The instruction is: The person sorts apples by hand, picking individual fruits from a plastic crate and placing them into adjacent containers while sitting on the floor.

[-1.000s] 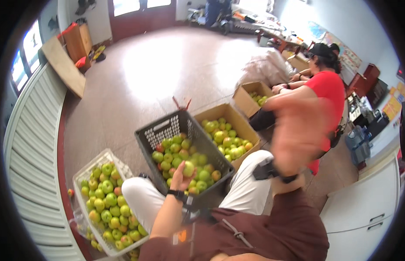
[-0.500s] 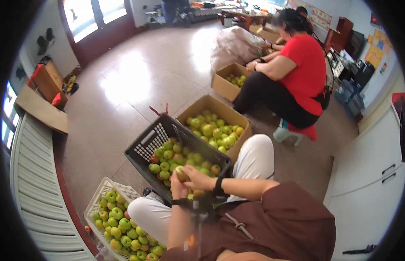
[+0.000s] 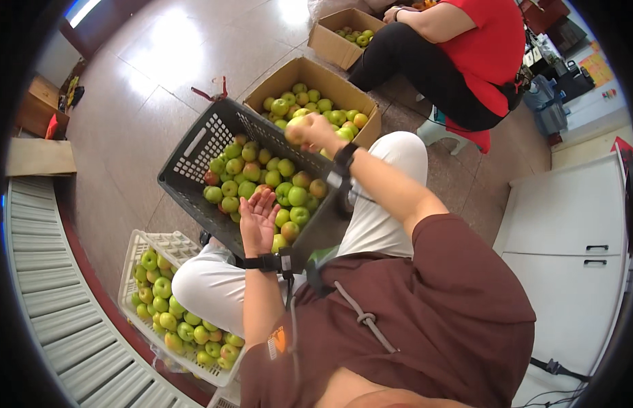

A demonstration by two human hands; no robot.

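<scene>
A dark grey plastic basket [image 3: 194, 146] full of green and reddish apples rests tilted on my lap. My left hand [image 3: 259, 219] hovers palm up over its near side, fingers spread, holding nothing. My right hand [image 3: 315, 131] is stretched out beyond the basket's far rim, closed around a pale green apple [image 3: 296, 129], just above an open cardboard box [image 3: 309, 71] of green apples.
A white plastic crate [image 3: 168, 243] of green apples stands on the floor at my left knee. A person in a red top [image 3: 490, 47] sits beyond on a low stool by a second cardboard box [image 3: 333, 30]. White cabinets [image 3: 575, 231] stand to the right, a ribbed radiator [image 3: 44, 299] to the left.
My right hand lifted an apple out of the basket and carried it toward the cardboard box. My left hand let go and opened. The view tilted further down.
</scene>
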